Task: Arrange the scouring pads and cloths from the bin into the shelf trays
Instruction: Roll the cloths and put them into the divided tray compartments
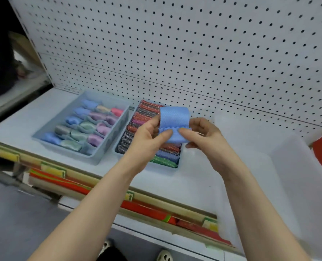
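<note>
A folded blue cloth (174,117) is held up over the right tray. My left hand (148,136) pinches its lower left edge and my right hand (203,134) pinches its lower right edge. Below them the right tray (180,159) holds rows of glittery scouring pads in red, dark grey, pink, blue and green, partly hidden by my hands. The left tray (101,153) is filled with several rolled cloths in blue, green, purple, grey and pink. A translucent white bin (280,166) stands at the right of the shelf.
The trays sit on a white shelf (34,117) backed by a white pegboard (194,44). Yellow price tags (53,167) line the shelf's front rail. Red and orange goods (145,210) lie on the shelf below. Shoes show at the bottom edge.
</note>
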The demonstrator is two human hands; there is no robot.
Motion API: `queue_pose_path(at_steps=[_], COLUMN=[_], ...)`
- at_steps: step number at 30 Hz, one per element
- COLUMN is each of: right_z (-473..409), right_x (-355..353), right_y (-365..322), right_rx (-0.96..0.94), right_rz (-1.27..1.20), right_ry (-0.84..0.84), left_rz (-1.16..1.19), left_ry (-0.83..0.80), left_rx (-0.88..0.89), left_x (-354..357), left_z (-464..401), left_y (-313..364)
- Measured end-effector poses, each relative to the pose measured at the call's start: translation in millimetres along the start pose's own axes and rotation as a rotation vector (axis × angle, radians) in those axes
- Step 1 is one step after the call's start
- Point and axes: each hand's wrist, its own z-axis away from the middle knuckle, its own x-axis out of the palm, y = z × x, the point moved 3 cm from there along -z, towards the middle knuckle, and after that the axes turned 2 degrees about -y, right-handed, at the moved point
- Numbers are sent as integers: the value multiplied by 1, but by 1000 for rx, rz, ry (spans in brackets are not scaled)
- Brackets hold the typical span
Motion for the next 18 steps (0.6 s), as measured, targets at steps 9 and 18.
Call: queue_pose_path(at_steps=[9,18], right_z=[-33,-74], right_x=[105,236], right_y=[-3,-11], right_rx=[-4,83], right_rz=[-177,-60], right_ry=[-3,58], left_rz=[-54,-96], left_ry=[91,59], left_rx=[-68,-177], left_x=[-111,-245], left_z=[10,7], left_y=[12,18])
